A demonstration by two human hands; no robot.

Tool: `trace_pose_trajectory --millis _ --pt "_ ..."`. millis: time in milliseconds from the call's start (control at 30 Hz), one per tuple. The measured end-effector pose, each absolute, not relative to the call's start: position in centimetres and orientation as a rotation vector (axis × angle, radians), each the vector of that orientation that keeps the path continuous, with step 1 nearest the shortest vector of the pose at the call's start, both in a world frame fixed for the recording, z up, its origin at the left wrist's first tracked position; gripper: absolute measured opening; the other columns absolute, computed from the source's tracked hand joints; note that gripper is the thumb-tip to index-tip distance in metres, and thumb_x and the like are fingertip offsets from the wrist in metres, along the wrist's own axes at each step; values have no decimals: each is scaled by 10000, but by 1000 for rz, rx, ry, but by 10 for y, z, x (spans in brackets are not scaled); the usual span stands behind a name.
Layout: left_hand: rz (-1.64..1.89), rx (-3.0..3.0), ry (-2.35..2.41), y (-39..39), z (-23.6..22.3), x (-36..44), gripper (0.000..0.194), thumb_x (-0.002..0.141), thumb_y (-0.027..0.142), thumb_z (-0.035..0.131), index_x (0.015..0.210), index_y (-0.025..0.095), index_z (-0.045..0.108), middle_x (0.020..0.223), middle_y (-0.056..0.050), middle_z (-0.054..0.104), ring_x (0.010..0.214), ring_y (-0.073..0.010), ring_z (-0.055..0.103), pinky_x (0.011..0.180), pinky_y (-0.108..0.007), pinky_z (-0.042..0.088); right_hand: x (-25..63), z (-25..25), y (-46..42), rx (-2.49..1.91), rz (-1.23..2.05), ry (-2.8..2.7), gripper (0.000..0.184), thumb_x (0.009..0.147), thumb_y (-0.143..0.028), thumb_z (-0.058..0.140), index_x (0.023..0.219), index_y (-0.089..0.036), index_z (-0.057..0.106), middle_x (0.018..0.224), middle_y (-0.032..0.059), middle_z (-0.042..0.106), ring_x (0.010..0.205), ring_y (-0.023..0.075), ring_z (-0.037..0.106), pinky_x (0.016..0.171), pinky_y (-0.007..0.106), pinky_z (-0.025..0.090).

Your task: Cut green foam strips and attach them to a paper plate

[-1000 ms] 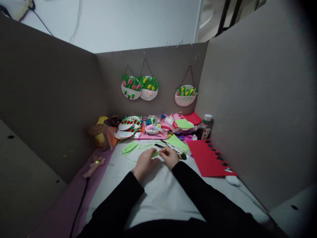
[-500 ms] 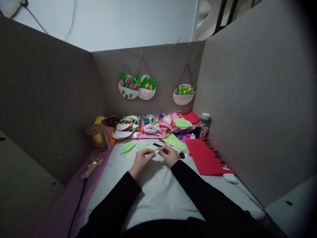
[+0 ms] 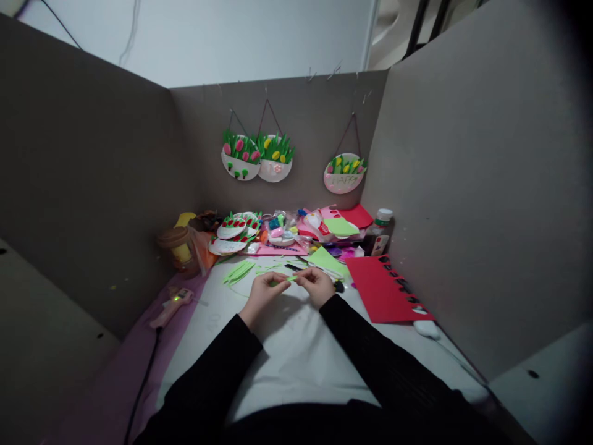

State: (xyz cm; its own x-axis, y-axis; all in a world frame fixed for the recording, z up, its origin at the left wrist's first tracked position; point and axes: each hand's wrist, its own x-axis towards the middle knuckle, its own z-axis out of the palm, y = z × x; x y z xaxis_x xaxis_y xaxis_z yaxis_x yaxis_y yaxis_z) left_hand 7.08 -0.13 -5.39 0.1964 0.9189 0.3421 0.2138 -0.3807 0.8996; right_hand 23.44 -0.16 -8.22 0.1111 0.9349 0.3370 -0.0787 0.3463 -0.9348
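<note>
Between my two hands, over the white table cover (image 3: 278, 371), is a small piece of light green paper (image 3: 291, 279). My left hand (image 3: 266, 293) pinches its left end, and my right hand (image 3: 317, 287) pinches the right end. Fingertips hide part of the piece. Just beyond my left hand lies a bunch of cut green paper strips (image 3: 239, 272). Behind my right hand a green sheet (image 3: 327, 261) lies with dark-handled tools (image 3: 339, 287) partly hidden beside it.
Red paper (image 3: 384, 293) with cut-out edges lies right. A pink glue gun (image 3: 172, 307) with a black cord rests left. Decorated paper plates (image 3: 231, 230) are piled at the back; more hang on the grey partition (image 3: 306, 167). A lidded bottle (image 3: 380, 232) stands back right.
The green piece between my fingertips now looks narrower and flatter. Both hands keep their pinch almost in place, and the whole view has shifted slightly.
</note>
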Motion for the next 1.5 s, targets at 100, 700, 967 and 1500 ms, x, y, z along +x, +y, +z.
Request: trace_pose_trajectory --millis 100,700,967,1500 --pt "1255 1764 1090 -2 -54 71 190 655 331 686 638 150 629 788 -67 689 764 -185 634 727 -297 478 234 -78 -5 -945 894 -1187 228 604 -369 708 661 -176 602 751 54 690 646 162 605 623 303 478" --pt "1297 1676 1061 0 -57 70 204 666 338 670 606 150 616 682 -55 673 668 -166 614 639 -268 461 229 -73 -13 -945 798 -1172 210 657 -366 680 689 -171 608 635 20 646 581 141 570 571 274 452" --pt "1333 1640 1058 -2 -57 74 229 648 315 678 545 154 552 674 -51 655 650 -155 597 633 -265 448 225 -76 -9 -941 768 -1152 205 674 -338 666 682 -182 533 600 -2 613 559 128 562 556 262 449" --pt "1344 1604 1039 7 -65 76 242 621 272 677 660 178 458 626 32 522 602 -99 523 582 -212 395 247 -75 8 -982 770 -989 361 616 -307 676 805 -223 380 562 -70 555 518 121 563 537 247 459"
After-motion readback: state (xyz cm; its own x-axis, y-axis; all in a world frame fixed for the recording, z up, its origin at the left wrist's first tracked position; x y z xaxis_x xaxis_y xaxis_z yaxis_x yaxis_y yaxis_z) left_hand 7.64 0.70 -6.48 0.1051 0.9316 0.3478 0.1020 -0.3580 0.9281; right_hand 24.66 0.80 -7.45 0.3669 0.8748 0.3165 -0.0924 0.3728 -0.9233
